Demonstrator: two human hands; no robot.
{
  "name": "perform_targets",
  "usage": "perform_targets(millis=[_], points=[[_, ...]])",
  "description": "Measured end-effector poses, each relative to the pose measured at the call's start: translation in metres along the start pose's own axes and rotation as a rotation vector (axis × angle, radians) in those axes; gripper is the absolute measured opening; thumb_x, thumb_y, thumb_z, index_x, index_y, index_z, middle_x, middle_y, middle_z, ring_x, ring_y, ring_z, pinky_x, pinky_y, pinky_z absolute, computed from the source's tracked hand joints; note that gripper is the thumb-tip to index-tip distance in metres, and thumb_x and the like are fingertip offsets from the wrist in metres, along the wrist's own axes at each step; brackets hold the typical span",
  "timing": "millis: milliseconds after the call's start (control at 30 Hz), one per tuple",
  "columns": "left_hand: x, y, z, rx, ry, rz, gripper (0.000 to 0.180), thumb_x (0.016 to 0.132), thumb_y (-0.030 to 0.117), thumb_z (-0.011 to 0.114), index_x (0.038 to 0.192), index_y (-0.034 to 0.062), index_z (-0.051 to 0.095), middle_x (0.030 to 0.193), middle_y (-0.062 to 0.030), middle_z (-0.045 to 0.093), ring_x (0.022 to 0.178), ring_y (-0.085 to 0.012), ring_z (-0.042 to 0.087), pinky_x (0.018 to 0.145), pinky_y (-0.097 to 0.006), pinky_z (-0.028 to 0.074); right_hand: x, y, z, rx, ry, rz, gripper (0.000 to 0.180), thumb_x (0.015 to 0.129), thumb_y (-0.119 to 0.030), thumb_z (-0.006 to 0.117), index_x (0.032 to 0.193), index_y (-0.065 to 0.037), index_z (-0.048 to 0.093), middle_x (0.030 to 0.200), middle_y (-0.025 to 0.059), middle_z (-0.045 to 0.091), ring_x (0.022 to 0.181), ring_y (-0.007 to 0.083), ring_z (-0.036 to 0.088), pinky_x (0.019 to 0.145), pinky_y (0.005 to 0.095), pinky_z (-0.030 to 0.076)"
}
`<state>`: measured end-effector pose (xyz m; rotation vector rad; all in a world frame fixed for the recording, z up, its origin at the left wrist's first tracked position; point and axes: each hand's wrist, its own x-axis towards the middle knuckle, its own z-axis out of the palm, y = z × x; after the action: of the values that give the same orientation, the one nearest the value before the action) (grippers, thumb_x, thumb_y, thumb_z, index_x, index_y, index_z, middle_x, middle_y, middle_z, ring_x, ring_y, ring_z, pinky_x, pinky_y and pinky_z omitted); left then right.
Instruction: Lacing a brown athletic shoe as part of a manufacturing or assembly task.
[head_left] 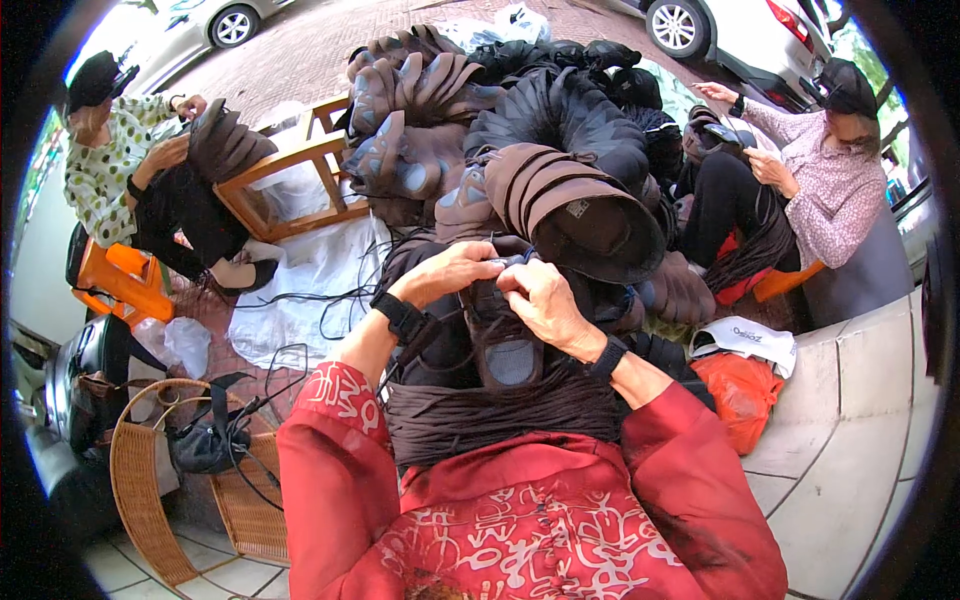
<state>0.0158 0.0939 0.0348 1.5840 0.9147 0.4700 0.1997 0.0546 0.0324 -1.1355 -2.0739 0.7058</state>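
Holding a dark shoe upper (492,335) between left grip (465,268) and right grip (545,300), both narrowed to a close pinch at its far edge; cannot tell about anything else caught inside the pinch. Lying just on the near side of both grips, with a rounded grey patch (512,365) turned toward a thick bundle of dark laces (500,418), farther down from the grips. Probably light and pliable, with more stiffness around the rounded end than along the pinched edge; apt to fold or twist under one-sided pull, yet hardly fragile. Looks matt rather than slick, so unlikely to slip from a firm pinch. Best taken by the edge on opposite sides, one grip steadying, the other free for fine work; better not by the soft middle, likely to collapse. Just beyond the right grip, a nested stack of brown uppers (560,215), apparently springy as a group; easiest to lift from around the outside.
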Motion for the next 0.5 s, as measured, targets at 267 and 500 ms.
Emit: perform_targets(millis=[267,500], points=[[0.001,0.000,0.005,-0.002,0.048,0.007,0.023,0.088,0.024,0.050,0.089,0.0026,0.058,0.079,0.0020,0.055,0.079,-0.0068,0.047,0.070,-0.024,0.039,0.007,-0.009,0.004,-0.625,0.070,-0.645,0.008,0.069,-0.016,0.054,0.073,-0.009,0.054,0.077,0.0057,0.049,0.078,0.0211,0.050,0.068,0.0347,0.039],[-0.019,0.004,-0.004,0.051,0.312,0.297,0.021,0.090,0.013,0.045,0.098,-0.0017,0.056,0.086,-0.0054,0.060,0.084,-0.0151,0.055,0.080,-0.026,0.043,-0.022,-0.060,0.033,-0.352,-0.145,-0.835,0.007,0.069,-0.015,0.052,0.071,-0.009,0.049,0.067,0.0039,0.048,0.058,0.0163,0.053,0.048,0.0286,0.043]])
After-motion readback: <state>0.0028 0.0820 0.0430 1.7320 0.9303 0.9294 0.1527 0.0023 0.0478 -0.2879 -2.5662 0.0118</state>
